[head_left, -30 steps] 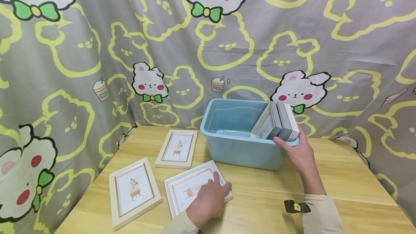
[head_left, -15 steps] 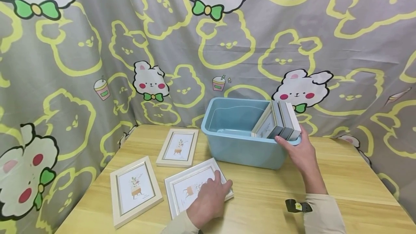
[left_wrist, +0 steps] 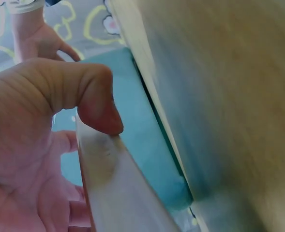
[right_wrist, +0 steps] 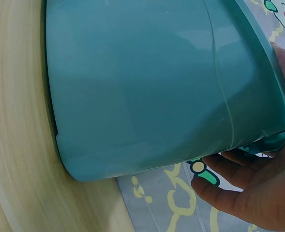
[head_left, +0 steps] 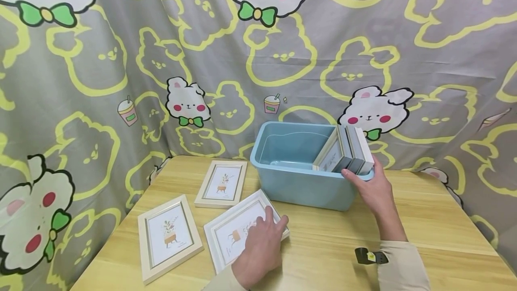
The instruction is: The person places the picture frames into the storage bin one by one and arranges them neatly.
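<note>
My left hand (head_left: 259,250) grips a white picture frame (head_left: 231,224) by its right side. In the left wrist view the thumb presses the frame's edge (left_wrist: 115,179), with the other fingers on the opposite face. The frame is raised slightly off the table at its far side. My right hand (head_left: 374,190) holds the right end of a light blue plastic bin (head_left: 303,187), thumb on the front rim. The right wrist view shows its fingers (right_wrist: 224,195) curled by the bin's rim. Several picture frames (head_left: 343,149) lean together inside the bin's right end.
Two cream picture frames lie face up at the left: a nearer one (head_left: 169,237) and a farther one (head_left: 221,184) beside the bin. The wooden table (head_left: 323,246) ends at a patterned grey curtain (head_left: 226,57) behind and at the sides.
The far edge of the white picture frame has tipped up a little in my left hand, which has shifted slightly. My right hand and the bin have stayed in place.
</note>
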`<action>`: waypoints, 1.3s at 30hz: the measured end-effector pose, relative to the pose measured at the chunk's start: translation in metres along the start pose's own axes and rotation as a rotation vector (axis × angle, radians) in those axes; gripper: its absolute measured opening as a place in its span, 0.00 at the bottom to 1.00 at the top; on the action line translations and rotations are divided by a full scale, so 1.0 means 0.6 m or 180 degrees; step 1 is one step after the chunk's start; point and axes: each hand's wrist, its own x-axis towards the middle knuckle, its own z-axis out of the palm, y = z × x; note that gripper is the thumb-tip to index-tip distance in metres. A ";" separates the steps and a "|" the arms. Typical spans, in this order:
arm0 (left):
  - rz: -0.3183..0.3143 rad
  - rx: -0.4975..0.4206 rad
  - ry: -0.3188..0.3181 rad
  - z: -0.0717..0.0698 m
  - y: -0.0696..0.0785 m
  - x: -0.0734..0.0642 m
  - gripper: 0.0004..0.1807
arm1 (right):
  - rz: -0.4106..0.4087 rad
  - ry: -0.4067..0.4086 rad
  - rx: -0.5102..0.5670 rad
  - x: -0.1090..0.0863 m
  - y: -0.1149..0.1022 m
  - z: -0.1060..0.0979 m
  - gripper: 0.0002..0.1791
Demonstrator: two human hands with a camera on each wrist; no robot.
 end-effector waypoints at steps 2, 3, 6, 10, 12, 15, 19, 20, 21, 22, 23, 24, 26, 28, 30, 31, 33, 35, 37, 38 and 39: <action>-0.0048 -0.0034 0.0087 0.001 -0.001 0.002 0.37 | 0.0003 -0.0003 -0.0003 0.000 0.000 0.000 0.60; -0.0067 -0.0061 0.0127 0.001 -0.001 0.003 0.36 | 0.0001 -0.0002 -0.0008 0.000 0.000 0.000 0.60; -0.0084 -0.0136 0.0248 0.002 -0.003 0.004 0.34 | -0.0016 0.0006 -0.0023 0.000 0.001 0.000 0.60; -0.0022 -0.0235 0.0329 0.000 -0.006 0.002 0.32 | -0.0043 0.0011 -0.0024 0.000 0.001 0.000 0.60; 0.0030 -0.0287 0.0290 -0.003 -0.007 0.001 0.33 | -0.0050 0.0011 -0.0015 -0.001 0.001 0.000 0.60; 0.0052 -0.0407 0.0146 -0.011 -0.010 0.000 0.34 | -0.0061 0.0016 0.0003 -0.001 0.001 0.000 0.60; 0.0001 -0.0606 0.0022 -0.027 -0.014 0.000 0.35 | -0.0082 0.0033 0.0014 0.000 0.001 0.000 0.59; -0.0003 -0.0651 0.0032 -0.030 -0.016 0.000 0.35 | -0.0086 0.0037 0.0015 0.000 0.001 0.000 0.59; 0.0000 -0.0686 0.0054 -0.034 -0.017 0.000 0.35 | -0.0091 0.0037 0.0018 0.000 0.001 0.000 0.59; 0.0009 -0.0717 0.0085 -0.036 -0.018 0.000 0.34 | -0.0093 0.0039 0.0018 0.001 0.001 0.000 0.59; 0.0017 -0.0748 0.0107 -0.039 -0.019 0.001 0.34 | -0.0095 0.0039 0.0016 0.001 0.001 0.000 0.59; 0.0026 -0.0778 0.0135 -0.041 -0.020 0.001 0.34 | -0.0092 0.0036 0.0015 0.001 0.002 0.000 0.59; 0.0048 -0.0840 0.0191 -0.045 -0.022 0.001 0.34 | -0.0083 0.0030 0.0010 0.000 0.002 0.000 0.59; 0.0058 -0.0903 0.0225 -0.049 -0.023 0.001 0.35 | -0.0074 0.0025 0.0000 0.000 0.003 0.000 0.60; 0.0077 -0.0963 0.0277 -0.053 -0.025 0.000 0.35 | -0.0058 0.0014 -0.0002 -0.001 0.003 0.000 0.59; 0.0087 -0.0991 0.0310 -0.055 -0.026 0.000 0.35 | -0.0054 0.0011 -0.0002 -0.001 0.003 0.000 0.59; 0.0112 -0.1055 0.0382 -0.060 -0.029 -0.001 0.36 | -0.0044 0.0006 -0.0005 -0.001 0.003 0.000 0.59; 0.0131 -0.1110 0.0457 -0.064 -0.031 -0.002 0.37 | -0.0042 0.0006 -0.0003 -0.001 0.002 0.000 0.59; 0.0136 -0.1167 0.0514 -0.067 -0.033 -0.003 0.37 | -0.0046 0.0012 -0.0013 -0.001 0.002 0.000 0.59; 0.0135 -0.1189 0.0537 -0.069 -0.034 -0.003 0.38 | -0.0048 0.0016 -0.0017 0.000 0.002 0.000 0.59; 0.0129 -0.1200 0.0551 -0.070 -0.035 -0.003 0.38 | -0.0052 0.0018 -0.0022 0.000 0.003 0.000 0.59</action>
